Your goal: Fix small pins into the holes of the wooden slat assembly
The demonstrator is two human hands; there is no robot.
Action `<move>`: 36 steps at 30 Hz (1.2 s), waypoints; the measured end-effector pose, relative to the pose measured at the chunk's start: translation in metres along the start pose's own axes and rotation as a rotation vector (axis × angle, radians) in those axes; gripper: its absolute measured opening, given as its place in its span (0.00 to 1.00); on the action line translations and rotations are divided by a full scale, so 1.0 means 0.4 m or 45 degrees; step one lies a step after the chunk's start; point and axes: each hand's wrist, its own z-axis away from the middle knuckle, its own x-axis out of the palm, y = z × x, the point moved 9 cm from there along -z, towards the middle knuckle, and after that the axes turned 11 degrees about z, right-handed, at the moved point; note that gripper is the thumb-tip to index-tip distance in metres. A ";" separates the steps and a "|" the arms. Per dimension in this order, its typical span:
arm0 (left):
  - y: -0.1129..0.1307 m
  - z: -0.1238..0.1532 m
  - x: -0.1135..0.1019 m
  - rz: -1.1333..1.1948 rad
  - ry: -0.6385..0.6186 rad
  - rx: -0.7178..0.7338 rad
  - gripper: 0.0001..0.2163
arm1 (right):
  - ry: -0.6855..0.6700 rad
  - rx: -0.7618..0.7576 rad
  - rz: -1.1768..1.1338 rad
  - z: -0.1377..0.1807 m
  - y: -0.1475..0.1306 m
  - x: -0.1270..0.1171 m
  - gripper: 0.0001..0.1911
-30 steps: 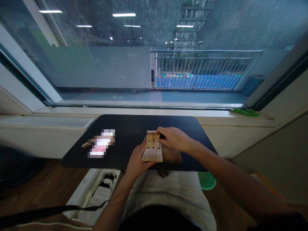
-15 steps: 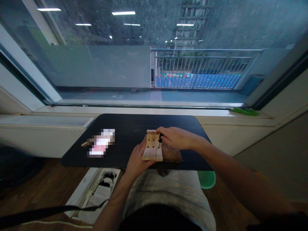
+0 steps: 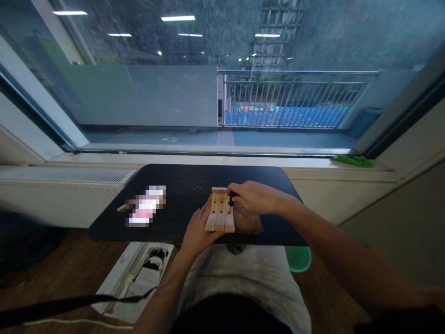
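Observation:
A pale slatted wooden piece point(image 3: 219, 218) with several dark holes lies partly over a brown block in clear wrapping point(image 3: 247, 219). My left hand point(image 3: 199, 232) grips the wooden piece along its left side and near edge. In my right hand point(image 3: 248, 195) is a screwdriver point(image 3: 231, 200) with a dark handle, held nearly upright. Its metal shaft comes down onto the right-hand slat; the tip is too small to make out clearly. Two or so small screws point(image 3: 197, 189) rest on the black table point(image 3: 174, 176) beyond my left hand.
A blurred-out pale item point(image 3: 146, 206) with a wooden stick point(image 3: 121, 208) lies on the table's left. Below are a white box of cables point(image 3: 135, 278) and a green bucket point(image 3: 299, 259). A radiator point(image 3: 62, 195) and window sill point(image 3: 243, 160) border the table; a green cloth point(image 3: 354, 161) lies on the sill.
My right hand has lifted slightly and shifted its grip, showing more of the screwdriver handle. The wooden piece and my left hand have stayed in place.

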 end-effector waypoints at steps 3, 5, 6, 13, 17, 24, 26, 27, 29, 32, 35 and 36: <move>-0.001 0.000 0.002 -0.007 -0.003 0.001 0.43 | 0.008 0.013 -0.001 -0.002 0.007 -0.002 0.12; -0.001 0.000 0.002 -0.011 -0.002 -0.003 0.44 | 0.005 0.020 -0.031 -0.004 0.010 -0.002 0.12; -0.001 0.000 0.002 -0.012 -0.001 -0.009 0.44 | -0.004 0.025 -0.054 -0.005 0.012 -0.001 0.12; 0.005 -0.002 -0.002 -0.003 -0.001 -0.030 0.43 | 0.041 0.023 -0.079 -0.008 0.014 -0.003 0.10; 0.006 -0.002 -0.003 0.006 -0.002 -0.031 0.42 | 0.060 0.039 -0.054 -0.010 0.014 -0.002 0.09; 0.010 -0.003 -0.004 0.024 -0.003 -0.030 0.43 | 0.123 0.048 0.007 -0.015 0.012 -0.003 0.10; 0.012 -0.004 -0.005 0.023 0.003 -0.029 0.43 | 0.132 0.046 0.006 -0.017 0.013 0.001 0.11; 0.013 -0.004 -0.005 0.018 0.005 -0.026 0.43 | 0.139 0.045 0.011 -0.019 0.014 0.001 0.12; 0.014 -0.005 -0.004 0.005 0.006 -0.014 0.42 | 0.155 0.046 0.033 -0.021 0.014 0.001 0.13; 0.014 -0.004 -0.004 0.000 0.007 0.004 0.43 | 0.178 0.061 0.076 -0.022 0.013 -0.003 0.13; 0.009 -0.003 -0.004 -0.001 0.010 0.001 0.44 | 0.168 0.093 0.115 -0.021 0.015 -0.003 0.14; 0.008 -0.002 -0.004 -0.002 0.005 -0.001 0.44 | 0.164 0.097 0.124 -0.021 0.015 -0.003 0.14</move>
